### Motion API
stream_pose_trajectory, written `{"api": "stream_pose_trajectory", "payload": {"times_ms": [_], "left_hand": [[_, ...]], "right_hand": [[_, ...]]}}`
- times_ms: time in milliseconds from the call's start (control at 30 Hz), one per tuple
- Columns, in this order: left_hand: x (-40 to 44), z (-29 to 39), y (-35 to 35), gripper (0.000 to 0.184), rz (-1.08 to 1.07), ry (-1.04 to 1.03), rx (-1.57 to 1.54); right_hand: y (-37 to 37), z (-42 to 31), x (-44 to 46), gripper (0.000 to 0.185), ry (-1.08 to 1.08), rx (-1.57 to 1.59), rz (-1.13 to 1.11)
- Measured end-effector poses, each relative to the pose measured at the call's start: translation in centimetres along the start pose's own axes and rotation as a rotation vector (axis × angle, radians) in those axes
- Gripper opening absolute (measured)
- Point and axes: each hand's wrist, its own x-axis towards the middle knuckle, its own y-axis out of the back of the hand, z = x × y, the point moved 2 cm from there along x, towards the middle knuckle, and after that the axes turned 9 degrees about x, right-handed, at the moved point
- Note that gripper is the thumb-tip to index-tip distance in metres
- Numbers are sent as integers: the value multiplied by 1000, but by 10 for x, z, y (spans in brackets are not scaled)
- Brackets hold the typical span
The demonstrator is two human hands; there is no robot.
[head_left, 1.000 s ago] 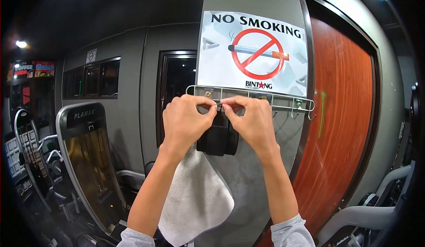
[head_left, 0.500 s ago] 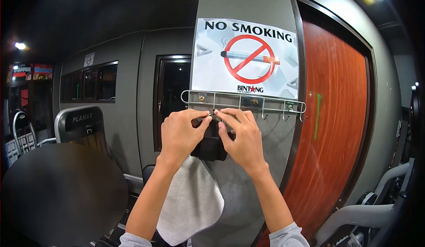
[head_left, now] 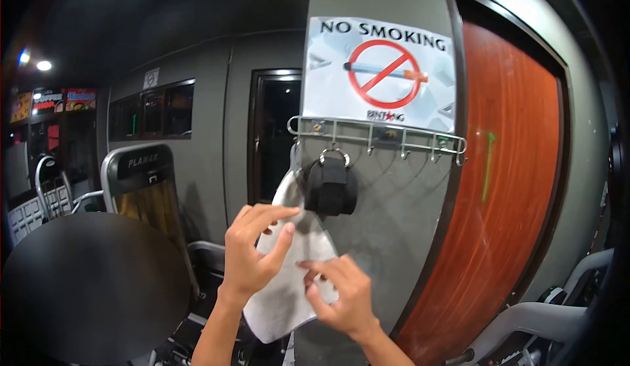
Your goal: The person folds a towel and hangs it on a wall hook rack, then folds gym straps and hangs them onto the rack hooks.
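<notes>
A black padded cuff strap (head_left: 332, 189) hangs by its metal ring from a hook of the wall rack (head_left: 354, 126). Beside it, partly behind, a light grey towel (head_left: 279, 307) drapes from the rack's left end. In front of the towel, just below and left of the strap, is my left hand (head_left: 257, 251), thumb and index finger apart with nothing between them. Lower and to the right, my right hand (head_left: 341, 294) has its fingers curved and separated, holding nothing. Neither hand touches the strap.
A no-smoking sign (head_left: 382, 74) is fixed above the rack. To the right stands a reddish wooden door (head_left: 515, 189) in a dark frame. Gym machine parts flank me: a padded backrest (head_left: 141, 175) at left and a pale curved bar (head_left: 525, 320) at lower right.
Both hands have let go of the strap's ring at the hook and moved down away from it. The strap now hangs on its own. The camera view has shifted slightly left.
</notes>
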Motion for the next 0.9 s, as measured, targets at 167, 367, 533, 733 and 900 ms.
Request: {"api": "stream_pose_trajectory", "payload": {"times_ms": [167, 367, 533, 733, 900], "left_hand": [[-66, -11, 36, 25, -148, 188, 65], [-165, -35, 86, 26, -199, 583, 158], [-240, -44, 140, 25, -195, 788, 268], [-330, -57, 199, 24, -96, 1062, 356], [-391, -78, 230, 23, -83, 1235, 407]], "right_hand": [[-70, -14, -55, 24, -316, 407, -243], [-157, -21, -117, 32, -541, 521, -580], [-222, -32, -165, 33, -624, 748, -682], [-285, -54, -202, 30, -642, 852, -834], [-336, -72, -215, 36, -489, 763, -906]]}}
